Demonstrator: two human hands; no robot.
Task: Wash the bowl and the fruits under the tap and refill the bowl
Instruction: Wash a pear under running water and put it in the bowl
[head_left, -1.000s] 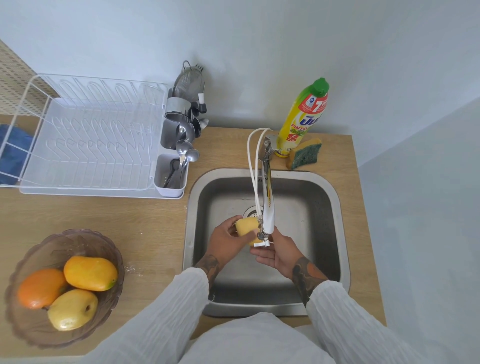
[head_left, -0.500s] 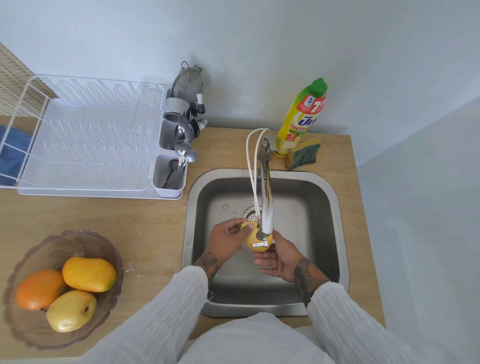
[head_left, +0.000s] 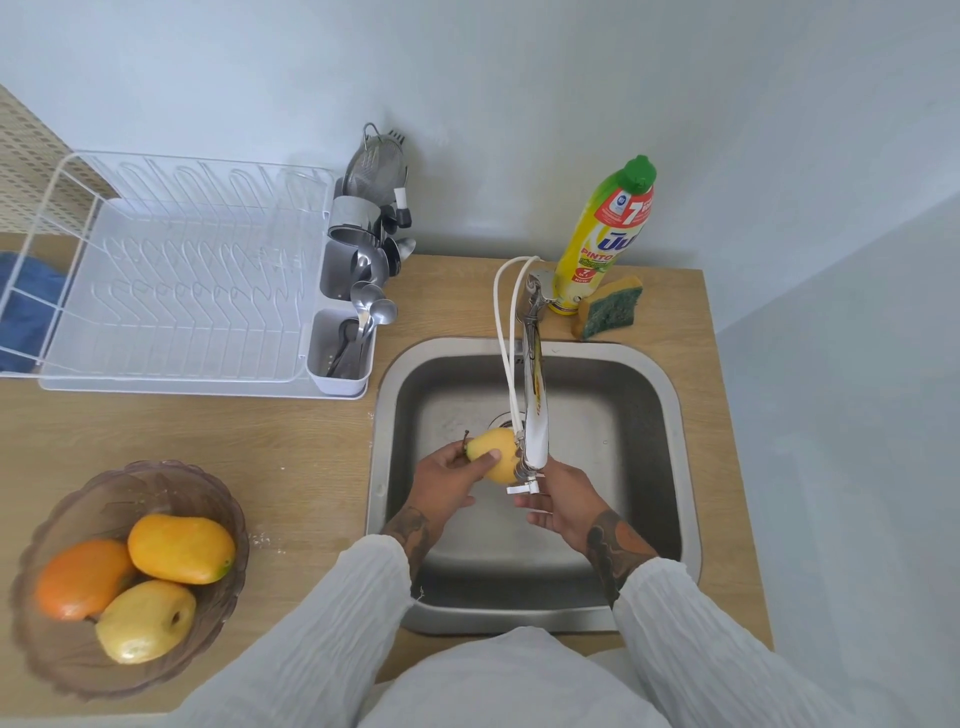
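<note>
Over the steel sink (head_left: 660, 415), my left hand (head_left: 447, 483) grips a yellow fruit (head_left: 496, 453) with a short stem, thumb across its top, right under the spout of the tap (head_left: 535, 410). My right hand (head_left: 563, 501) is beside it, just right of the spout, fingers relaxed under the fruit's right side; the spout hides where they meet. The brownish glass bowl (head_left: 104, 499) stands on the counter at the front left. It holds an orange fruit (head_left: 80, 577), an orange-yellow mango (head_left: 179, 548) and a yellow fruit (head_left: 145, 621).
A white dish rack (head_left: 176, 291) with a cutlery holder (head_left: 340, 343) of spoons stands back left. A yellow dish-soap bottle (head_left: 605, 234) and a green-yellow sponge (head_left: 610, 306) sit behind the sink. A blue cloth (head_left: 26, 306) lies at far left. Water drops dot the counter by the bowl.
The yellow fruit has been turned in my hands under the spout; its stem now points up-left. My left thumb now lies over it, and my right hand has shifted slightly right.
</note>
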